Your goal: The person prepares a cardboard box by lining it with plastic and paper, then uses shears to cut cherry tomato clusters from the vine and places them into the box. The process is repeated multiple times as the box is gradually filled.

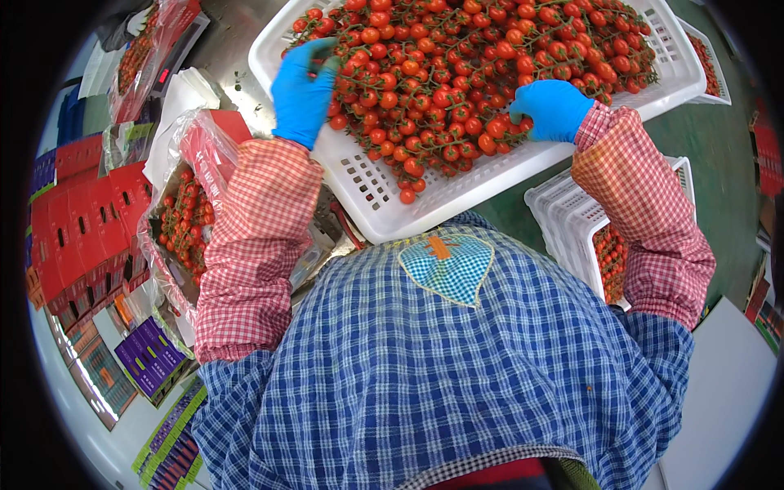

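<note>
A white plastic crate stands before me, heaped with red cherry tomatoes on green vines. My left hand, in a blue glove, is over the heap's left side. Its thumb and fingers are spread, with nothing visible between them; the fingertips are slightly blurred. At the crate's near right side, my right hand, also gloved in blue, has its fingers curled against the tomatoes. Whether it grips a vine is hidden by the hand itself.
Left of me is an open carton with a plastic liner, holding vine tomatoes. Red cartons and purple cartons lie beyond. Stacked white crates stand at right. Another person's gloved hand shows at upper left.
</note>
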`<action>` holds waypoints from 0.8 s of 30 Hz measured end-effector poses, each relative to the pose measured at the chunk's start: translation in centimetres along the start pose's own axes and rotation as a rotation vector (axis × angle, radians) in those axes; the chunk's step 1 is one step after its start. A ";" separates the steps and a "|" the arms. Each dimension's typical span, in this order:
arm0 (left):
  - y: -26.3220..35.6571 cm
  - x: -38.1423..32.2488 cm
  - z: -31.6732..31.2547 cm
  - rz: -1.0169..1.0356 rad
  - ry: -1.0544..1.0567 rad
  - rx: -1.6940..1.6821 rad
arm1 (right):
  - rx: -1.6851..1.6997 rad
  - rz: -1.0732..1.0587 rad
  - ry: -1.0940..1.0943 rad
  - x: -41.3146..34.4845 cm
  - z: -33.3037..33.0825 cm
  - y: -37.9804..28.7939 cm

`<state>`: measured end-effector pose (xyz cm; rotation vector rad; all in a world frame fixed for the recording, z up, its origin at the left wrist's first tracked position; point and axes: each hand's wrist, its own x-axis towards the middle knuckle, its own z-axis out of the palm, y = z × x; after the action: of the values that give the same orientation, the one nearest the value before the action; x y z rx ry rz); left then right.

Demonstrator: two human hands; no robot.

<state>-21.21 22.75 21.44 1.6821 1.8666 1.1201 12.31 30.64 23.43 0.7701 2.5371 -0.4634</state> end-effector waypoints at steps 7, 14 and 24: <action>-1.9 1.5 -2.6 -0.130 0.053 -0.282 | 0.046 -0.013 -0.065 0.3 -0.5 -0.4; -2.6 1.2 -3.2 -0.045 -0.427 -0.052 | 0.487 -0.179 -0.264 2.4 -5.7 1.0; -1.3 2.9 -5.7 0.160 -0.068 0.317 | 0.702 -0.073 0.441 5.2 -11.2 -0.5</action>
<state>-26.86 23.82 24.52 2.0467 1.9760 0.8441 4.58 37.37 30.40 1.1186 2.8129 -1.3873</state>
